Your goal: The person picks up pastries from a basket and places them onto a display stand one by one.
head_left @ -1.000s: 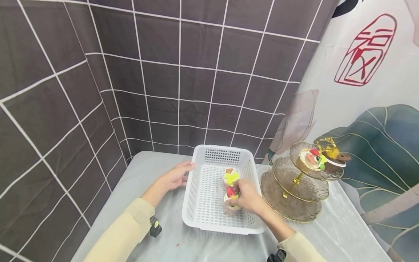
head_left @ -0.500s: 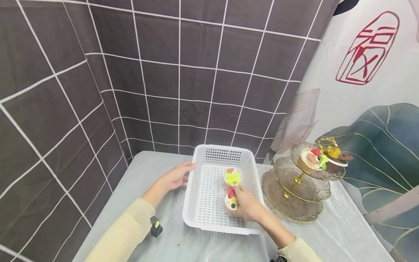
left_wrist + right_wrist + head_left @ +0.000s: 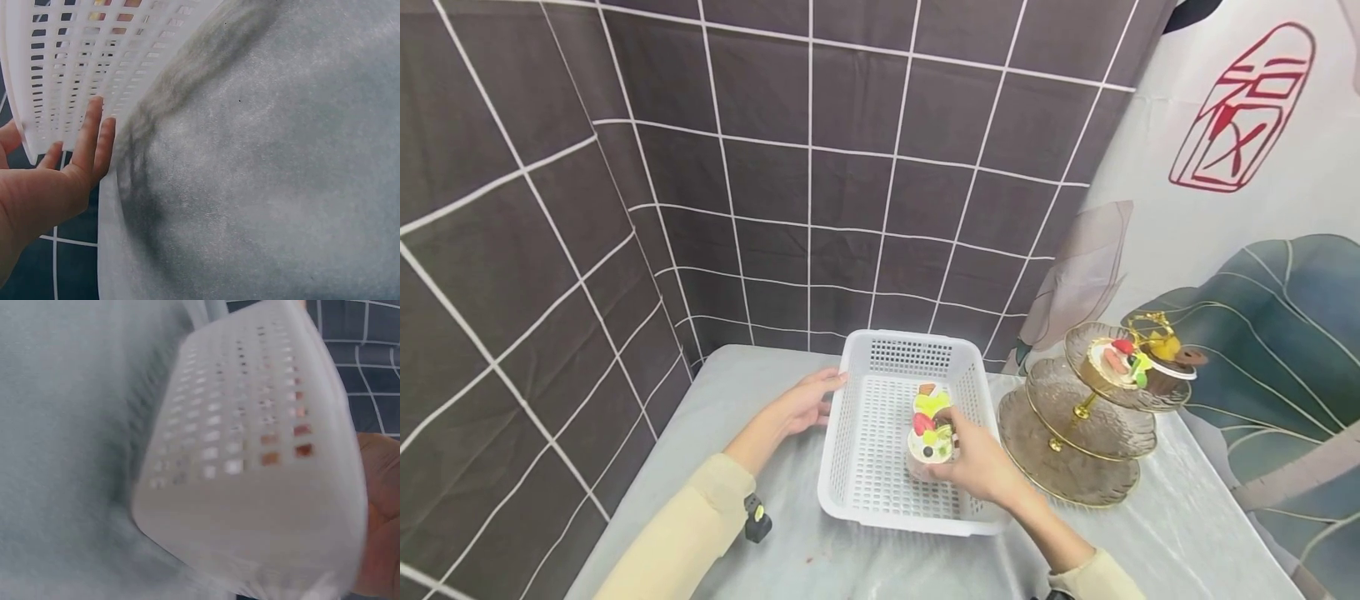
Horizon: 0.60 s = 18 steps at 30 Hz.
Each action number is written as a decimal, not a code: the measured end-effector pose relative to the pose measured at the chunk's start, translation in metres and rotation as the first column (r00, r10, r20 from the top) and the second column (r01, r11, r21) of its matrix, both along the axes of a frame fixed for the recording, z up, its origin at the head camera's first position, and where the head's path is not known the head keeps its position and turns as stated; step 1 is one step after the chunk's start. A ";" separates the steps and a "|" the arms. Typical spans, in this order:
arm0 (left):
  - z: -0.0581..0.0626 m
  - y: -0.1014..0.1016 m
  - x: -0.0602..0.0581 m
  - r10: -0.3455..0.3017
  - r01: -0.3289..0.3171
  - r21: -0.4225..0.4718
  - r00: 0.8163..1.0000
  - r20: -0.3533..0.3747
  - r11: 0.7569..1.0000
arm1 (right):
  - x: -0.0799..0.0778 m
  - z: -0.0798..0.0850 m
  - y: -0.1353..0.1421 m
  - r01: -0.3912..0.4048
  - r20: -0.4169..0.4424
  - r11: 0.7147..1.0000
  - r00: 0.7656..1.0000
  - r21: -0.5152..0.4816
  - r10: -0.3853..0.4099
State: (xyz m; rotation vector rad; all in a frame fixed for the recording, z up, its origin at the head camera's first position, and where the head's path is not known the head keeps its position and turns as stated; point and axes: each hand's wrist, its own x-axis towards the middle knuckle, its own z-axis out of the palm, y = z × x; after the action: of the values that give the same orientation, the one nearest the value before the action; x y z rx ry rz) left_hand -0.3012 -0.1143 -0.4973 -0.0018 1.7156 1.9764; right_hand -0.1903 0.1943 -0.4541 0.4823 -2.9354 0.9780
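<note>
My left hand (image 3: 808, 404) holds the left rim of a white plastic basket (image 3: 831, 483). In the left wrist view its fingers (image 3: 90, 134) lie against the slotted outer wall, with one digit behind the rim. My right hand (image 3: 981, 458) reaches over the right side and grips a fruit-topped cupcake (image 3: 929, 454) by its side. White cream, a strawberry, a blueberry and green fruit top this cupcake. Just behind it, partly covered, stands a second cupcake (image 3: 929, 403) with yellow topping. The basket wall hides most of the right hand in the right wrist view.
A three-tier glass stand (image 3: 1078, 467) with gold rims stands right of the basket. Its top tier bears a fruit tart (image 3: 1112, 364) and a dark cupcake (image 3: 1168, 375). A pale cloth (image 3: 760, 533) covers the table; a dark tiled-pattern backdrop (image 3: 760, 183) hangs behind.
My right hand has closed more fully around the front cupcake and brought it slightly up and toward the rear one, its topping turning. The left hand and basket stay put.
</note>
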 end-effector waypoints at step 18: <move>0.000 0.000 0.000 -0.009 0.009 -0.002 1.000 -0.016 1.000 | 0.017 0.043 0.069 0.125 -0.275 0.981 0.948 -0.148 -0.162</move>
State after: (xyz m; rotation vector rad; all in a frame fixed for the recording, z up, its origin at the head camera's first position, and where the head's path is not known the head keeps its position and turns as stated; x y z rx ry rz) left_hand -0.3013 -0.1143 -0.4974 0.0214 1.7245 1.9735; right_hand -0.1736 0.2631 -0.4108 0.3633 -2.5911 0.9802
